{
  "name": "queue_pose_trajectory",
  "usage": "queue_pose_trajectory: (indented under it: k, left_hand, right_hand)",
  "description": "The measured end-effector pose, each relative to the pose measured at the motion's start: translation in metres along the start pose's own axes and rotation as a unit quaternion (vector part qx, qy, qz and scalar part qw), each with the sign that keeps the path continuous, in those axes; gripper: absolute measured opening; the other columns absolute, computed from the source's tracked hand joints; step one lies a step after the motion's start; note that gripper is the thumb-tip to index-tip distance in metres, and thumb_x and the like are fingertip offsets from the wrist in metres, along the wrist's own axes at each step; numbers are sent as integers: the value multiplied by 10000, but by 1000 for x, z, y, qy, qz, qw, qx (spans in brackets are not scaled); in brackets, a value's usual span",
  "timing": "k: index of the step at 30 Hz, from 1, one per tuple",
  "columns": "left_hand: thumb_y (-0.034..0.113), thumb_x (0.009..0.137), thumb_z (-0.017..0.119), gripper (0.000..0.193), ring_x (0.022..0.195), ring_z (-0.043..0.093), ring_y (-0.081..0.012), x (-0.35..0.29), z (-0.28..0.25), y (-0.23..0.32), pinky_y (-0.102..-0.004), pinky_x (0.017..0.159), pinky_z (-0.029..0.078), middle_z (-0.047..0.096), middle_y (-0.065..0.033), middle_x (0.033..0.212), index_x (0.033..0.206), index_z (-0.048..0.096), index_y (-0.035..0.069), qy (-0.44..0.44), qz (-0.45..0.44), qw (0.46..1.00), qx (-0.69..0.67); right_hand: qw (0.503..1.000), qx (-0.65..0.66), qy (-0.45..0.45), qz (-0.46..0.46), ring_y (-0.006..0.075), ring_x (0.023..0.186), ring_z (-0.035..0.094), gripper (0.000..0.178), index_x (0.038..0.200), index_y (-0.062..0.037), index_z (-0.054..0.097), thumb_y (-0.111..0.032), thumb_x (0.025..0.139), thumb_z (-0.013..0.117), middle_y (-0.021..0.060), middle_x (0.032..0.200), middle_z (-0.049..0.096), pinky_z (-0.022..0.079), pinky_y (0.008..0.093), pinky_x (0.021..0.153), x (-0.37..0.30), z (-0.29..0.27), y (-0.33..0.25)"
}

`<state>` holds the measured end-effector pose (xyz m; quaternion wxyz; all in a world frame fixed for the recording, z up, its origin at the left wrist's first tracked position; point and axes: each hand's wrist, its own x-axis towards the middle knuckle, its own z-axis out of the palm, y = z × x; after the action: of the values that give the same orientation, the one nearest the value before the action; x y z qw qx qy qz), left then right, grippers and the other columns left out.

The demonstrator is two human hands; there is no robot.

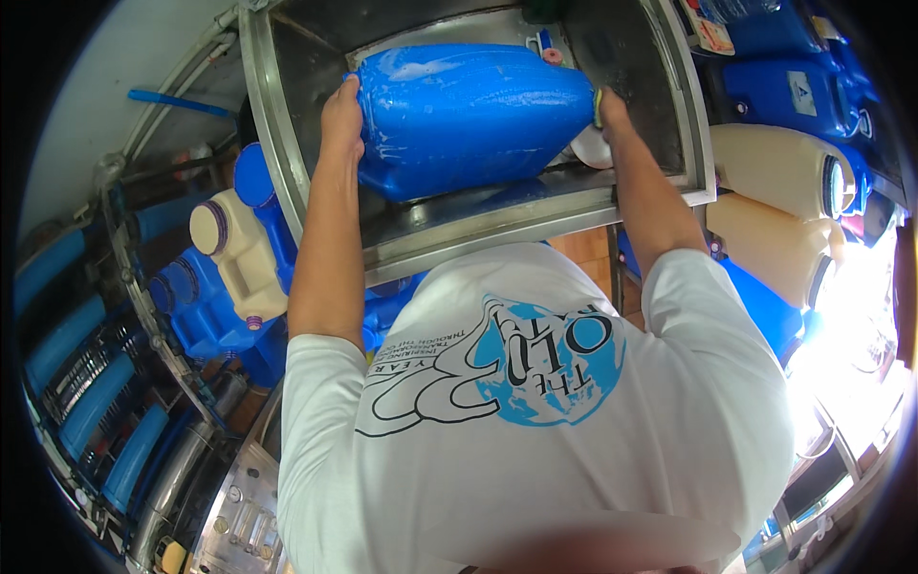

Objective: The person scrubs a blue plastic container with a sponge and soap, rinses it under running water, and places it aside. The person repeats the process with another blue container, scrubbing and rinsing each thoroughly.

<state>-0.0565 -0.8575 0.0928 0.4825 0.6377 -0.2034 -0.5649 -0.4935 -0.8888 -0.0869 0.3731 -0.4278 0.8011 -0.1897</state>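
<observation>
A large blue plastic water jug (469,115) lies on its side in a metal sink (440,247), with pale foam streaks on its wet surface. At its left end my left hand (342,120) is closed on the edge, the fingertips partly hidden behind it. My right hand (614,113) is at the jug's right end, pressing what looks like a yellow-green scrub sponge (599,107) against it; most of those fingers are out of sight. Behind the jug a small red cap-like part (552,56) and a blue-and-white piece show. A white round object (592,148) sits below my right hand.
Blue and cream jugs stand to the left, among them a cream one (246,251). More are stacked at the right, including a cream jug (779,170) and a blue jug (786,96). A metal rack (129,258) and pipes line the left side.
</observation>
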Motion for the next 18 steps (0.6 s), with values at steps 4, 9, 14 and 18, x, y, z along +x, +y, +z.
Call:
queue_pose_trajectory:
  k: [4, 9, 14, 18]
  left_hand:
    - [432, 1011, 536, 589, 1137, 612, -230, 12, -25, -22, -340, 993, 464, 649, -184, 1228, 1291, 575, -85, 16, 31, 998, 43]
    - [769, 941, 326, 900, 1152, 611, -234, -7, -2, -1, -382, 1030, 452, 656, -144, 1230, 1261, 598, -27, 11, 39, 995, 87]
    - [815, 917, 252, 921, 1104, 606, -206, -3, -24, -33, -359, 1028, 436, 669, -126, 1162, 1202, 650, 34, -67, 123, 988, 69]
    - [830, 909, 225, 976, 1058, 598, -201, -22, -47, -55, -341, 991, 439, 669, -112, 1108, 1189, 667, 6, -75, 209, 957, 188]
  right_hand:
    - [939, -93, 130, -306, 439, 1216, 520, 541, 1259, 94, 545, -327, 924, 614, 295, 1262, 575, 355, 490, 1099, -128, 49, -90]
    - [774, -83, 90, -621, 415, 1298, 472, 481, 1269, 21, 575, -270, 886, 602, 254, 1339, 545, 349, 503, 1115, -256, 109, -246]
    - [789, -202, -169, -554, 393, 1146, 607, 441, 1229, -55, 663, -359, 961, 491, 208, 1214, 662, 455, 462, 1019, -105, 149, -303]
    - [845, -193, -340, -366, 431, 990, 661, 388, 1136, -56, 692, -339, 942, 509, 219, 1077, 696, 504, 472, 936, -91, 113, -303]
